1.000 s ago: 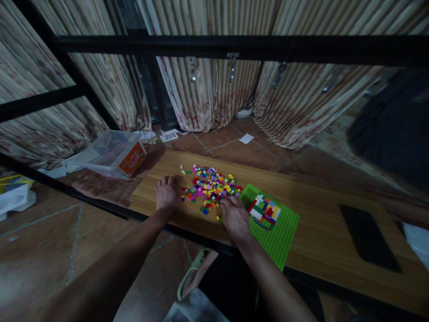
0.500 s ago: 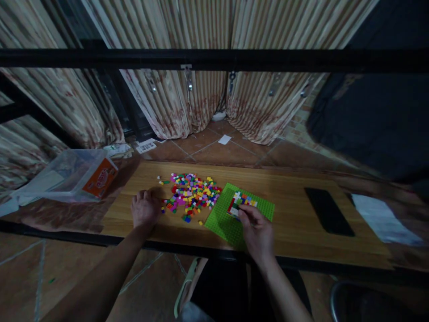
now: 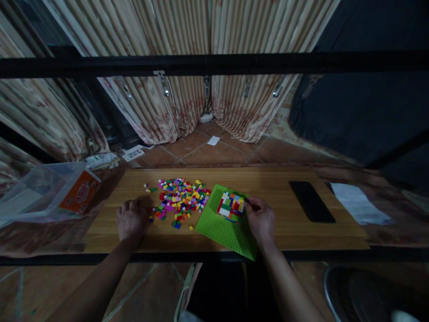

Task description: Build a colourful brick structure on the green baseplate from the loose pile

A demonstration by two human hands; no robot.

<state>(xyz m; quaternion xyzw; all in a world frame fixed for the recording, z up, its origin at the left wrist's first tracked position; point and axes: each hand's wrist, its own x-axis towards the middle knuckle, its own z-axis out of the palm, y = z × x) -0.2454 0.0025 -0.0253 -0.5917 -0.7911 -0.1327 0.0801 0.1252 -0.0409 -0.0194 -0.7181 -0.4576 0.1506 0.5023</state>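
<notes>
A pile of several small coloured bricks (image 3: 179,199) lies on the wooden table (image 3: 295,232). To its right a green baseplate (image 3: 223,228) carries a patch of joined coloured bricks (image 3: 230,205). My right hand (image 3: 259,219) rests on the baseplate's right side, fingers pinched at the right edge of the patch; what they hold is too small to make out. Left of the pile, my left hand (image 3: 131,219) lies on the table with its fingers curled down and nothing seen in it.
A clear plastic box with an orange label (image 3: 50,194) stands off the table's left end. A black phone (image 3: 311,201) lies on the right part of the table, with a white sheet (image 3: 360,208) beyond it. A black bar (image 3: 214,65) crosses overhead; curtains hang behind.
My right hand went from the pile's right edge onto the baseplate, reaching the right side of the joined bricks. My left hand stayed put. The camera view swung to the right.
</notes>
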